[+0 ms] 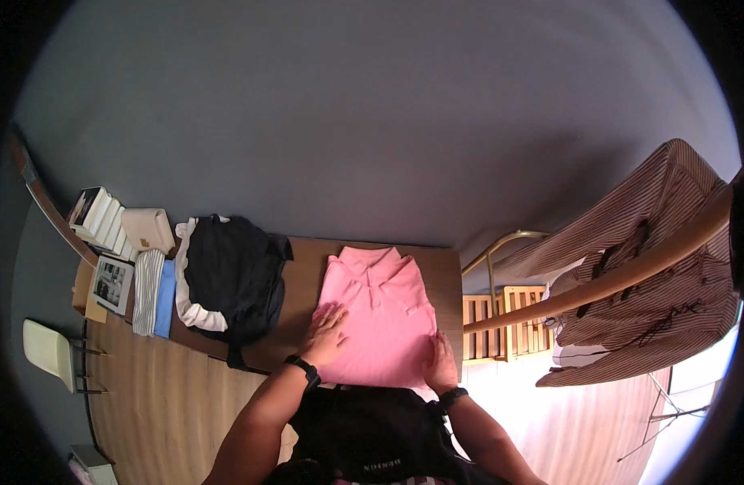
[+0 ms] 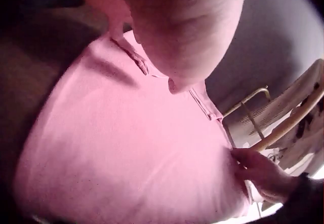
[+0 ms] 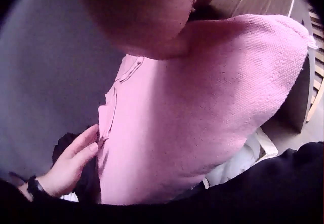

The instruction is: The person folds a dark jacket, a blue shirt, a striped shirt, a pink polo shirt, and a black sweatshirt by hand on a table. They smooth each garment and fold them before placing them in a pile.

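A pink polo shirt point(image 1: 376, 323), folded into a rectangle with its collar point(image 1: 370, 259) toward the wall, lies on a dark wooden table point(image 1: 443, 279). My left hand point(image 1: 327, 335) rests on the shirt's left side, fingers extended toward the collar. Along the right edge, near the bottom corner, my right hand point(image 1: 442, 364) touches the fabric with its fingers fairly straight. The left wrist view has the right hand point(image 2: 263, 176) at the shirt's far edge; the right wrist view has the left hand point(image 3: 71, 163) against the opposite edge.
Left of the shirt lies a heap of black clothing point(image 1: 238, 279) with a white garment under it. Beyond are folded striped and blue clothes point(image 1: 163, 295), a beige bag point(image 1: 150, 229), books point(image 1: 105, 218) and a framed picture point(image 1: 113, 283). Striped garments point(image 1: 663, 267) hang at the right, by a wooden rail point(image 1: 598, 287).
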### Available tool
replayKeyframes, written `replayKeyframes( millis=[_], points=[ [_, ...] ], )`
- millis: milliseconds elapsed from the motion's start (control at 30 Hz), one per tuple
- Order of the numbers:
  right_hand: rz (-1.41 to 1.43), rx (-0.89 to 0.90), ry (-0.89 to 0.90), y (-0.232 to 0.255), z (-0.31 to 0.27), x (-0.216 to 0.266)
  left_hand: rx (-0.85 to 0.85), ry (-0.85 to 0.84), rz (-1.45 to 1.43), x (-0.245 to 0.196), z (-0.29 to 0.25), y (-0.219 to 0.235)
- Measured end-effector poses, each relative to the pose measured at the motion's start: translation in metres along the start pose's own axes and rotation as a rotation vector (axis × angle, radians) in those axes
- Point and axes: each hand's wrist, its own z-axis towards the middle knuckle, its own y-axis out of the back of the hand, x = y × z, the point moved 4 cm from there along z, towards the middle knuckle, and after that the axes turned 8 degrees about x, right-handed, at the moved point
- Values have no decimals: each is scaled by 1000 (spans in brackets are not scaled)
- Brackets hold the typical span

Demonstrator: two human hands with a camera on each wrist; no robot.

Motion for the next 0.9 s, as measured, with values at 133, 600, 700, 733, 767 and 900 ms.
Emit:
replayKeyframes(
  millis=[133, 600, 700, 733, 767, 900],
  points=[
    [-79, 48, 0, 5, 7, 8, -94, 52, -151, -8, -29, 2],
    [-350, 348, 172, -20, 86, 42, -258, 345, -336, -4, -98, -1],
    [-94, 76, 240, 1, 70, 39, -439, 552, -497, 14, -136, -20],
    [-59, -49, 248, 12, 58, 40, -416, 607, -511, 15, -146, -23],
    [113, 1, 117, 13, 49, 29, -434, 630, -555, 21, -154, -32],
    [326, 50, -194, 8, -2, -14, -417, 717, -646, 20, -160, -36]
  ],
)
